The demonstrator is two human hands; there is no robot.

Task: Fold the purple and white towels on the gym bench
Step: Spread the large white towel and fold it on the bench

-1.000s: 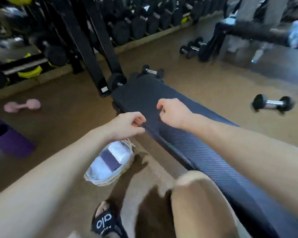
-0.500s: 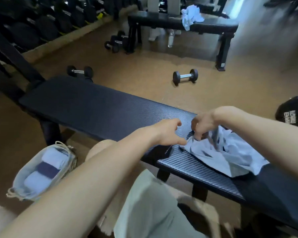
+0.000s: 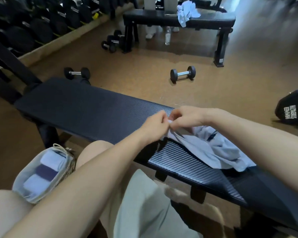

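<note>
White towel (image 3: 212,150) lying crumpled and unfolded on the dark ribbed surface (image 3: 86,109), toward its right end as the camera sees it; the cloth is showing pale bluish-white with deep creases and a few dark marks, one edge trailing toward the near rim of the surface. Left hand (image 3: 155,125) and right hand (image 3: 187,117) are meeting at the towel's left corner, fingers of both curled and pinching that corner between them, the two hands almost touching; the corner is being lifted slightly off the surface. Left of the towel, the surface is lying bare. On the floor below the surface's near edge, a translucent mesh bag (image 3: 41,176) is holding rolled towels, two pale ones with a purple towel (image 3: 46,171) between them. Beyond the surface, two dumbbells (image 3: 182,73) are resting on the brown floor; farther back a second bench (image 3: 179,18) is carrying another crumpled pale cloth (image 3: 187,9).

Compared with half a second before: the hands, then slightly apart at the towel's edge, are now drawn together on the same corner; the left hand, then merely reaching, is now gripping cloth; the towel is staying in the same place on the surface; the view is changing only slightly.
</note>
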